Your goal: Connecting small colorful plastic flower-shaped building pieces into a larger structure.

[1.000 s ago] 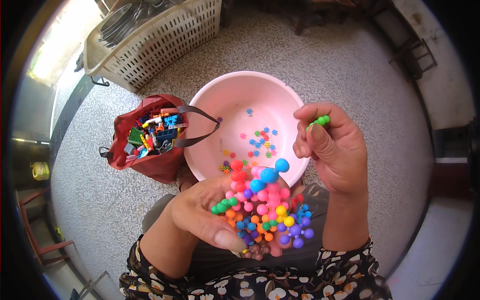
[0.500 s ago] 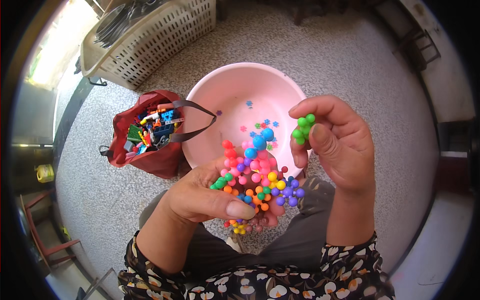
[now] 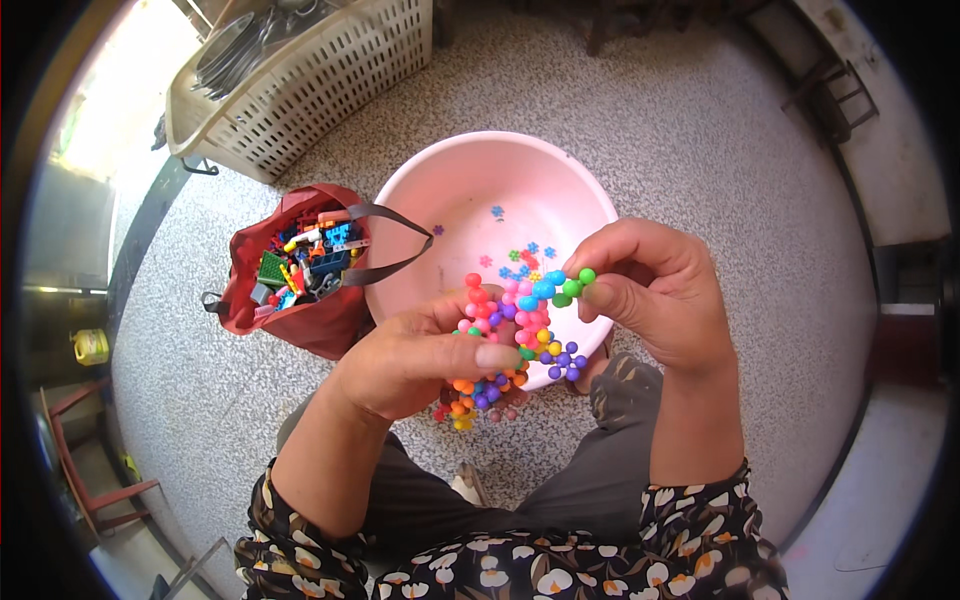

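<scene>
My left hand (image 3: 425, 355) is closed around a cluster of joined ball-ended plastic building pieces (image 3: 490, 385) in pink, red, orange, purple, yellow and other colours. Between the thumb and fingers of my right hand (image 3: 655, 295) is a green ball-ended piece (image 3: 565, 293). It meets the blue piece (image 3: 540, 290) at the cluster's upper right; whether the two are locked together I cannot tell. A purple piece (image 3: 563, 360) sticks out at the cluster's right side. My left thumb and fingers hide part of the cluster.
Beyond my hands stands a pink basin (image 3: 440, 180) with several small flower-shaped pieces (image 3: 520, 258) on its bottom. Left of it, a red bag (image 3: 290, 335) holds mixed toy bricks. A white slotted basket (image 3: 300, 110) with dark metal items stands at the far left.
My right hand has moved left and brought the green piece against the blue end of the cluster. My left hand has lifted slightly and turned the cluster.
</scene>
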The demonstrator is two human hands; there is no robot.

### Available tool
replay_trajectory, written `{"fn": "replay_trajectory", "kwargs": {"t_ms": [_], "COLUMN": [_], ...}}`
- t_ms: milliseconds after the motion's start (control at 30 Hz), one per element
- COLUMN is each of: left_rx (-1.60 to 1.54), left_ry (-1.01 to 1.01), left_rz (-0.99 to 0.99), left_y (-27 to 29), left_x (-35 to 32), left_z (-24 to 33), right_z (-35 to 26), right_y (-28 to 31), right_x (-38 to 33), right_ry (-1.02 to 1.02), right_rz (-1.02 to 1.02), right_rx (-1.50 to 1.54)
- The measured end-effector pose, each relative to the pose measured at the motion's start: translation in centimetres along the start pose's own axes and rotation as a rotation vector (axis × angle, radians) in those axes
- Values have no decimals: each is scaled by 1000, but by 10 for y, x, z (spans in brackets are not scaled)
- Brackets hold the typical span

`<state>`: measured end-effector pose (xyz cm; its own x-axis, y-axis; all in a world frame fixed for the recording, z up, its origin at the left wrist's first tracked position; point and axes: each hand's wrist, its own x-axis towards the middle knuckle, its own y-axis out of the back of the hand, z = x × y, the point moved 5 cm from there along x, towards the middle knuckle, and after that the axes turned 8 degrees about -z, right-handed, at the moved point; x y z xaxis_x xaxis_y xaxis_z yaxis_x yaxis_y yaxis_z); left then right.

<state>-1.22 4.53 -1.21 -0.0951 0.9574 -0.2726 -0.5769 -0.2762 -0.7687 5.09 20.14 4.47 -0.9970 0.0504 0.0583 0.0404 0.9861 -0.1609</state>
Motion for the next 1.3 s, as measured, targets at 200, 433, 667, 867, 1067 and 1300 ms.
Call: {"fn": "replay_trajectory", "kwargs": {"t_ms": [200,433,667,867,1067,1300], "left_rx": [86,-33,41,75,98,184], "left_ry": [-26,-161,-155,-121,-135,-131], "left_rz": [-6,85,119,114,173,255], "left_y": [1,0,-4,0,2,14], "left_x": [5,8,11,10,9,9], "left_z": [11,21,19,17,16,12], "right_z": [12,14,7,-1,-2,-4], "right_y": [6,10,-2,-6,-11,-22], "right_x": [2,0,0,4,3,1], "right_ry": [-66,-105,17,185,216,262], "right_rz": [37,134,69,-96,-73,-105], "right_rx": [7,-46,-209,-604,-778,-1059]}}
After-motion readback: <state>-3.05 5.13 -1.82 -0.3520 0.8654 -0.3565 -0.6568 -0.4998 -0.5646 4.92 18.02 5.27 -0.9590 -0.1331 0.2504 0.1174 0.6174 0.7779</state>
